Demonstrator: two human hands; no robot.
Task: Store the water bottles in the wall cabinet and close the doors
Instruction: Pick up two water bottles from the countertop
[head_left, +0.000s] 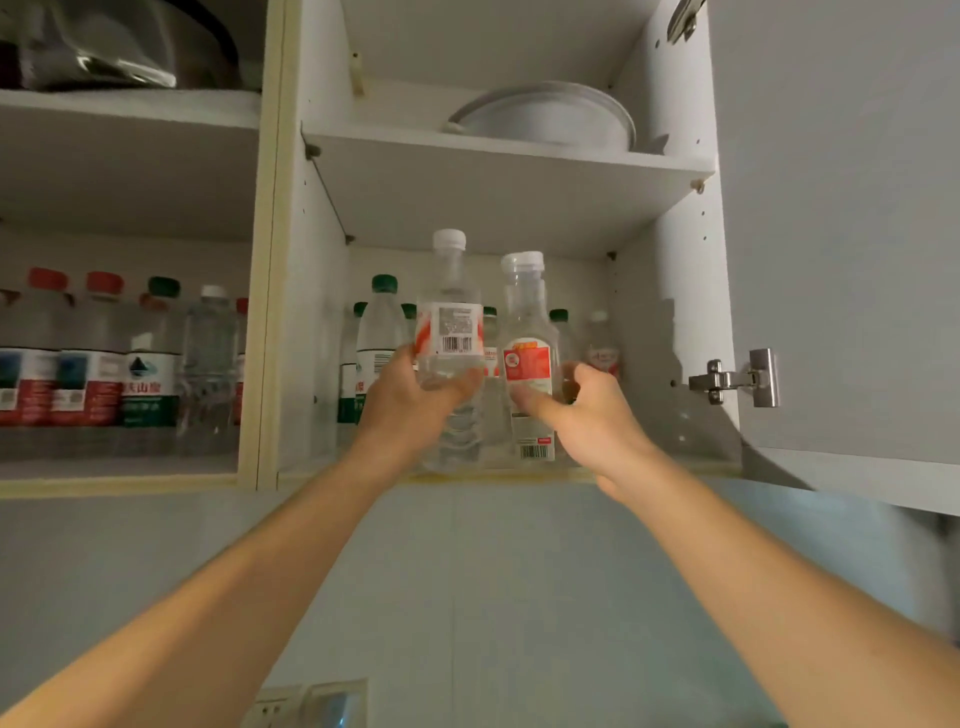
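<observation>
Head view: left hand (410, 400) wraps a white-capped water bottle (451, 332) at the front edge of the wall cabinet's lower right shelf (649, 465). Right hand (587, 410) curls round a second bottle (530, 364) just beside it. Green-capped bottles (382, 322) stand behind; cabinet door (841, 234) open.

On the green-labelled bottle (150, 364) in the left compartment I read "山泉". The bottles I hold show barcodes (458, 344), their print too blurred to read.
</observation>
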